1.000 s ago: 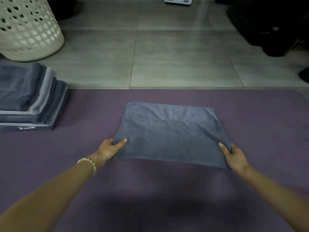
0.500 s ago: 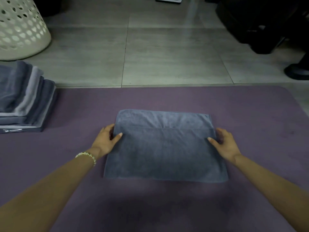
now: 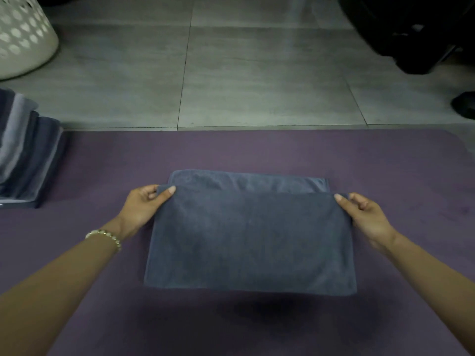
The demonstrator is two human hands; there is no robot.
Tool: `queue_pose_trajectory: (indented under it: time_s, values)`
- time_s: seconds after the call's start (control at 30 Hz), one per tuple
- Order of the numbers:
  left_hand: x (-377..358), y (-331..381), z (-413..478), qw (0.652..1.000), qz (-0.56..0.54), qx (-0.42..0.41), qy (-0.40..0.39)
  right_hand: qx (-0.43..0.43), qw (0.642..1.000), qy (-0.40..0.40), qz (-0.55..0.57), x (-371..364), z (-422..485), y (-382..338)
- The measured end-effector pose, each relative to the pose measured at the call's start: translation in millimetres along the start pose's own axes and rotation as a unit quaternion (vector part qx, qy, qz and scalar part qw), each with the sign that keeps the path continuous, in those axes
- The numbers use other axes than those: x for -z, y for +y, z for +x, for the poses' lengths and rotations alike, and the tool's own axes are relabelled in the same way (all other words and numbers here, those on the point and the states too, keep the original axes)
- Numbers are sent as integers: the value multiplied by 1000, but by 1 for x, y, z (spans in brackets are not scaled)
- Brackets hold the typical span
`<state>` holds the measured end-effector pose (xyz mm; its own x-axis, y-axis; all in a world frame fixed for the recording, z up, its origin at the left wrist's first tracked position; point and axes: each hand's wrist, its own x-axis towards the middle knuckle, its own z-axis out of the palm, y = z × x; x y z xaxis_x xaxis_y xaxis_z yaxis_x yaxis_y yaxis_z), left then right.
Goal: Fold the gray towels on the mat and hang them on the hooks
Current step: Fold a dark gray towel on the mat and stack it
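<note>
**Both hands moved up to the top layer's far corners**

Since half a second ago, we note both hands have gone from the towel's side edges to the far corners of its upper layer, and that layer now reaches further across the one below.

Entries, left to right:

1. White perforated basket (image 3: 23, 37), on the floor tiles (image 3: 257, 73) beyond the mat; partly out of view.
2. Stack of folded towels (image 3: 28, 155), on the left end of the purple mat (image 3: 385, 155), well apart from the working spot. We judge it is kept aside so the middle stays free.
3. Left hand (image 3: 144, 206), beaded bracelet (image 3: 105, 236) at the wrist. Thumb on top, fingers curled beneath, it pinches the upper layer's far left corner.
4. Gray towel (image 3: 252, 240), in the middle of the mat. The upper layer stops short of the far edge, so a strip of the lower layer shows beyond it.
5. Right hand (image 3: 365, 214), pinching the far right corner in the same way. We judge the matched corner holds keep the edge straight and taut for squaring up.
6. Dark objects (image 3: 411, 29) on the tiles, far right; we cannot tell what they are.

No hooks are in view.
</note>
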<state>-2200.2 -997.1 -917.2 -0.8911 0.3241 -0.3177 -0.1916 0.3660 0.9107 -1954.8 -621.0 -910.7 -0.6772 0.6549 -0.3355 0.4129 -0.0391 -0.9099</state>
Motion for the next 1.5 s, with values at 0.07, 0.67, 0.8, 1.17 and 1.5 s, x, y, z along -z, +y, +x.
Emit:
queue_pose_trajectory:
  time_s: [0.07,0.67,0.8,1.17,1.5]
  values:
    - [-5,7,9,998,-57,12,17,-14,998,13,52,1,8,-6]
    - [-28,24,64,987,127,72,64,-90,980,92,-153,-31,78,-23]
    - [-9,8,32,965,243,93,-9,-128,977,7,-171,-16,42,-14]
    - [4,-36,-51,983,148,93,-53,-90,980,24,-175,-1,-51,33]
    - [-4,-59,-69,976,204,-11,80,0,960,147,-237,-14,-68,58]
